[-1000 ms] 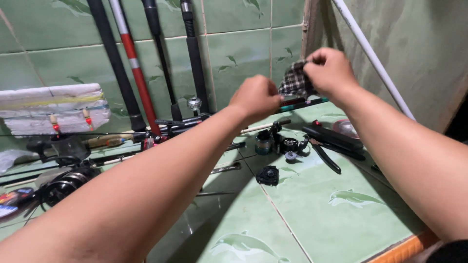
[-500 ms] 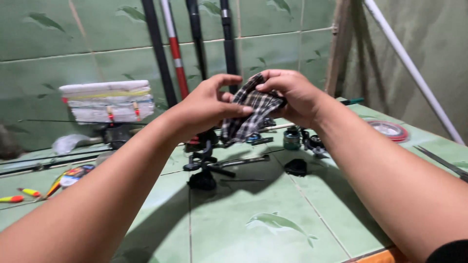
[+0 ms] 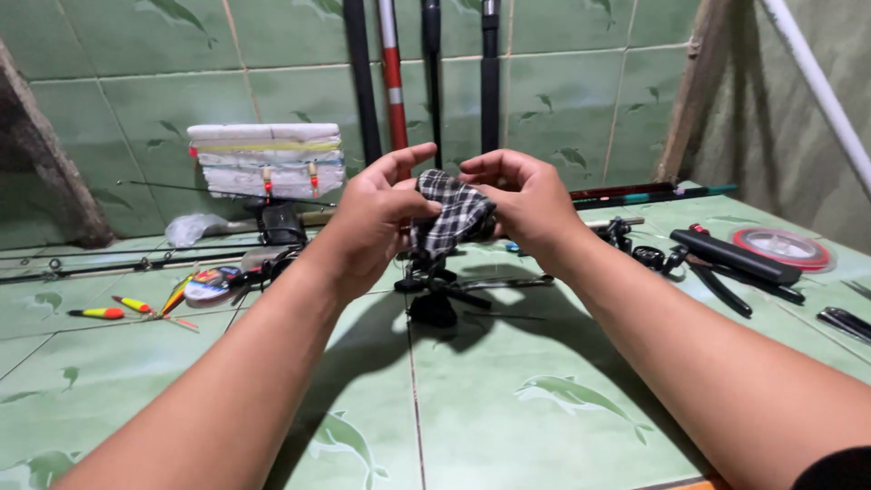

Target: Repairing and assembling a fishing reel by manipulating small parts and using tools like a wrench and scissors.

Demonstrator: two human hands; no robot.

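A home fishing-tackle corner: green tiled floor [image 3: 544,417] and wall, fishing rods [image 3: 426,82] leaning upright, a black reel [image 3: 434,292], colourful floats [image 3: 100,313] and a line spool [image 3: 782,247] lying about.

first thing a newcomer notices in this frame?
Dead centre, the left hand and right hand pinch a checked cloth between them, above a dark fishing reel lying on the green tiled floor. Behind, rods lean upright against the wall, and bright floats lie at the left.
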